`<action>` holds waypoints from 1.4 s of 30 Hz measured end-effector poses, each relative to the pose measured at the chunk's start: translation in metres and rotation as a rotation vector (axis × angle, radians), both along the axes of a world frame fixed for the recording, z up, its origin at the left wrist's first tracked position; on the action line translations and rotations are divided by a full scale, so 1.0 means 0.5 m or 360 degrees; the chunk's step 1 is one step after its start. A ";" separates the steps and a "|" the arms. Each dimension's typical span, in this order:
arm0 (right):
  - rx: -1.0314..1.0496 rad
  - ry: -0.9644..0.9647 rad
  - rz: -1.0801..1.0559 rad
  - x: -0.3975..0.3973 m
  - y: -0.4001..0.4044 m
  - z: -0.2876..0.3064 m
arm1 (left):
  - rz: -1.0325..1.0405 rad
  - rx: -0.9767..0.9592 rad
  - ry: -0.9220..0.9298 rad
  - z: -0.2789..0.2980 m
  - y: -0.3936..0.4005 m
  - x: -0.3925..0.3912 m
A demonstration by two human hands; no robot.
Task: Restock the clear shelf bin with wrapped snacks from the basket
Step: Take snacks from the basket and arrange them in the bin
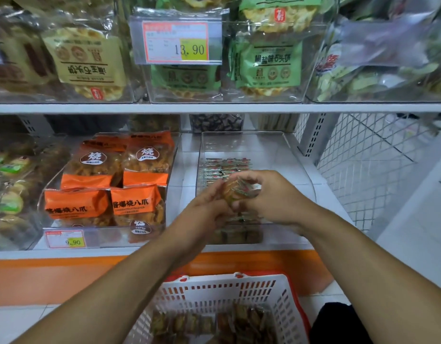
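Both my hands meet over the clear shelf bin [296,167] on the lower shelf. My left hand [207,204] and my right hand [271,197] together grip a small stack of wrapped snacks [239,191] held just above the bin. Rows of the same small wrapped snacks [224,167] lie in the bin, filling its near and middle part; the far part shows bare plastic. The white and red basket [276,294] stands below on the floor, with several brown wrapped snacks [214,324] on its bottom.
A clear bin of orange snack packs [115,189] sits to the left with a 9.90 price tag [65,239]. The upper shelf [214,108] carries bins of green and yellow cracker packs. A white mesh side panel [363,157] closes the shelf on the right.
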State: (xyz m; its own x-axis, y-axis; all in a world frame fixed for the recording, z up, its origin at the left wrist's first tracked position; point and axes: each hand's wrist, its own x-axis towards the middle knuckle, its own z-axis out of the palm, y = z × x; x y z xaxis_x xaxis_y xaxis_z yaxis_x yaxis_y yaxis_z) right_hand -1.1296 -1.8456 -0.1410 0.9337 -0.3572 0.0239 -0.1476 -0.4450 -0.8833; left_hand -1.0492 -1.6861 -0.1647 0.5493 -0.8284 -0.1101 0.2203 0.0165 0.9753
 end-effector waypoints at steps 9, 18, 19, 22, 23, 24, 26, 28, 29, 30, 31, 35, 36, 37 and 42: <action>-0.1165 0.0635 -0.0567 0.124 -0.173 -0.063 | -0.0146 0.0688 -0.2067 -0.110 -0.078 0.005; -0.0947 0.0811 -0.0512 0.243 -0.263 -0.183 | -0.0251 0.1119 -0.2534 -0.149 -0.121 0.035; -0.0895 0.0780 -0.0528 0.248 -0.270 -0.188 | -0.0259 0.1127 -0.2530 -0.149 -0.122 0.037; -0.0625 0.0584 -0.0691 0.257 -0.281 -0.198 | -0.0296 0.1133 -0.2533 -0.148 -0.123 0.035; -0.0506 0.0501 -0.0784 0.259 -0.282 -0.202 | -0.0307 0.1137 -0.2524 -0.147 -0.123 0.034; -0.0403 0.0439 -0.0876 0.259 -0.283 -0.205 | -0.0312 0.1135 -0.2512 -0.147 -0.123 0.033; -0.0195 0.0329 -0.1068 0.259 -0.283 -0.213 | -0.0320 0.1116 -0.2484 -0.148 -0.124 0.031; -0.0019 0.0238 -0.1195 0.263 -0.281 -0.221 | -0.0330 0.1114 -0.2444 -0.148 -0.124 0.031; 0.0036 0.0246 -0.1185 0.267 -0.281 -0.225 | -0.0333 0.1116 -0.2430 -0.147 -0.125 0.031; 0.0083 0.0286 -0.1126 0.270 -0.280 -0.227 | -0.0338 0.1115 -0.2428 -0.145 -0.125 0.030; 0.0122 0.0318 -0.1054 0.273 -0.280 -0.229 | -0.0343 0.1112 -0.2432 -0.144 -0.124 0.030; 0.0273 0.0309 -0.0949 0.277 -0.285 -0.232 | -0.0347 0.1085 -0.2406 -0.143 -0.123 0.031; 0.0265 0.0321 -0.0954 0.278 -0.286 -0.230 | -0.0354 0.1085 -0.2398 -0.143 -0.124 0.031; 0.0273 0.0344 -0.0963 0.280 -0.289 -0.228 | -0.0355 0.1083 -0.2386 -0.142 -0.125 0.031; 0.0500 0.0445 -0.0976 0.273 -0.278 -0.190 | -0.0273 0.1038 -0.2401 -0.137 -0.122 0.031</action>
